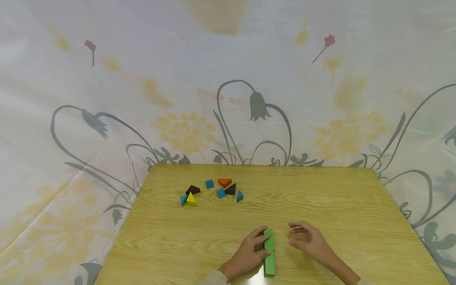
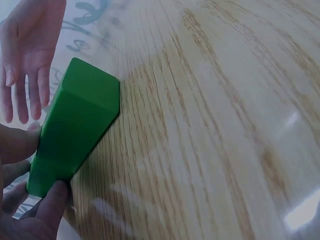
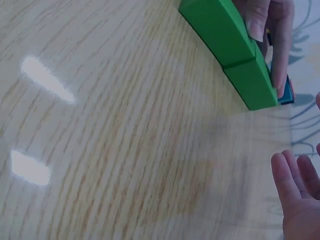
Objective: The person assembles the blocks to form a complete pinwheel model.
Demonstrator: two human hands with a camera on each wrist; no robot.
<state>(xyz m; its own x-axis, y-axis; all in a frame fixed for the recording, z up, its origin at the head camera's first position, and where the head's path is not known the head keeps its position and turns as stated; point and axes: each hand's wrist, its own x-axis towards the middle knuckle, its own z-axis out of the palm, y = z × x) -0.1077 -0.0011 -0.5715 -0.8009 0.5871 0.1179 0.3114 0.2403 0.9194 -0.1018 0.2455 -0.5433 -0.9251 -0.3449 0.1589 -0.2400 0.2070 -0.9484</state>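
Two long green blocks, a far block (image 1: 270,241) and a near block (image 1: 269,266), lie end to end in a row on the wooden table. My left hand (image 1: 248,252) holds this row from the left, its thumb at the near block and its fingers curled against the far one. The left wrist view shows a green block (image 2: 80,117) on the tabletop, with the thumb and fingertips around its lower end. To the right of the row, apart from it, my right hand (image 1: 311,242) hovers with relaxed, slightly bent fingers and nothing in them.
Farther back left lie small loose blocks: a yellow triangle (image 1: 191,200), a red triangle (image 1: 225,182), black pieces including a triangle (image 1: 231,189), and several blue ones including a cube (image 1: 209,184). A flower-printed cloth (image 1: 278,71) hangs behind the table (image 1: 338,198).
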